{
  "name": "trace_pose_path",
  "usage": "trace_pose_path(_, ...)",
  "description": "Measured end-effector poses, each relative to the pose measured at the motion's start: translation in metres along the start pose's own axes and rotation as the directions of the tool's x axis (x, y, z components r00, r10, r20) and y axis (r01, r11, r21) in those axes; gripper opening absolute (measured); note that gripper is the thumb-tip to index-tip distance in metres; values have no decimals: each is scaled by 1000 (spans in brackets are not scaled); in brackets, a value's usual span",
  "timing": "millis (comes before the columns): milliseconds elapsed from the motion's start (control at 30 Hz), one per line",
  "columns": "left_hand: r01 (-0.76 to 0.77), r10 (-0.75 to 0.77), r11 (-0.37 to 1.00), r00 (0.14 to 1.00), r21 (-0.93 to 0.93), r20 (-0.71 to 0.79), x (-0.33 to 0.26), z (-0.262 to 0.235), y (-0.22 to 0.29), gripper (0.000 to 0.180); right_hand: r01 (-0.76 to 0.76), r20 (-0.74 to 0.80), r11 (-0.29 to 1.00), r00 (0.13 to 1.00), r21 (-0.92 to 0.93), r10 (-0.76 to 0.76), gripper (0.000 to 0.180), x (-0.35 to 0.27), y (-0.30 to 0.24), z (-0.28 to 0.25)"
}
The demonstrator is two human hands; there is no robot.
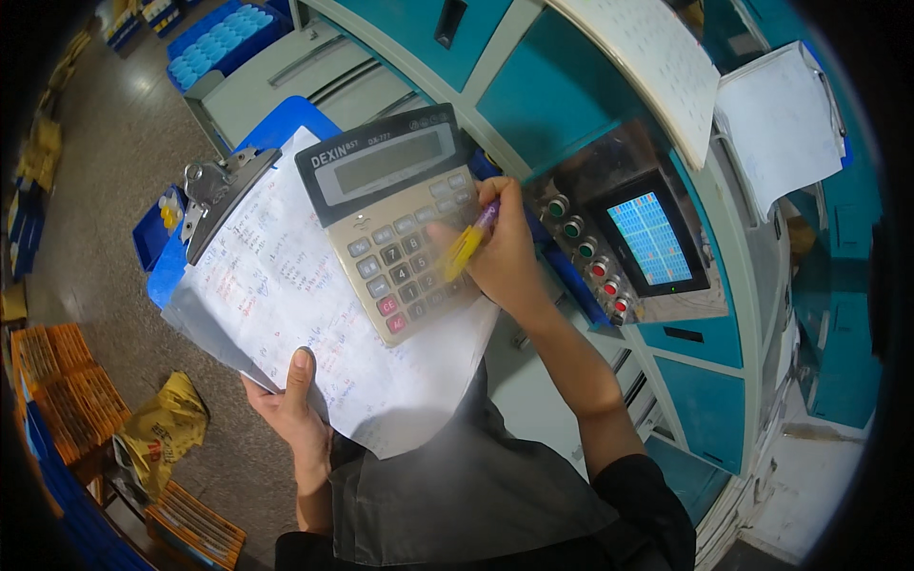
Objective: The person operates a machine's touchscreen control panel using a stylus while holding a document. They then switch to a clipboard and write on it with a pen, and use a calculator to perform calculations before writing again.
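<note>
My left hand (292, 407) grips the lower left edge of a blue clipboard (309, 112), its thumb pressed on the handwritten sheets (257, 271). A metal clip (217, 195) pins the papers at the board's far left end. On top of the sheets lies a large beige and black calculator (386, 224), tilted, with grey, black and pink keys. Over its right side my right hand (503, 249) is closed round a yellow and purple pen (468, 246). A finger of that hand is extended over the keys; whether it touches them I cannot tell.
At the right stands a teal and grey machine with a lit screen (650, 238) and green and red buttons (598, 268). Another clipboard with papers (776, 124) hangs farther right. Orange racks (67, 381), a yellow sack (162, 423) and blue bins (224, 43) line the left.
</note>
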State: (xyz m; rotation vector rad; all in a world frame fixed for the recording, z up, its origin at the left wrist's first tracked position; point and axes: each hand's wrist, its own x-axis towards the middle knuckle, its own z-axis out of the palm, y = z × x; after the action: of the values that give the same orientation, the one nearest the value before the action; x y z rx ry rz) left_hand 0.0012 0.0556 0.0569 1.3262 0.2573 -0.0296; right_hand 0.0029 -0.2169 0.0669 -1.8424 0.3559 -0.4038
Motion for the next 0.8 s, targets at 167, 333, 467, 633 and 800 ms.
trace_pose_path(167,23,-23,999,1000,-30,8,-1,5,2,66,-39,110,996,993,-83,48,67,-10,-14,-11)
trace_pose_path(333,35,-37,997,999,-61,-21,-5,9,-1,66,174,165,954,977,-245,-136,74,-38,-26,-13)
trace_pose_path(467,10,-10,1000,1000,-14,0,-5,7,-3,62,110,121,944,990,-311,-76,70,-47,-23,-8)
trace_pose_path(633,-1,1,1000,1000,-11,-6,-3,3,-2,60,-53,137,971,990,231,22,52,-38,-14,-31)
trace_pose_path(800,30,-30,999,1000,-13,-4,1,1,-2,66,-229,239,886,961,403,140,38,-35,-2,-57)
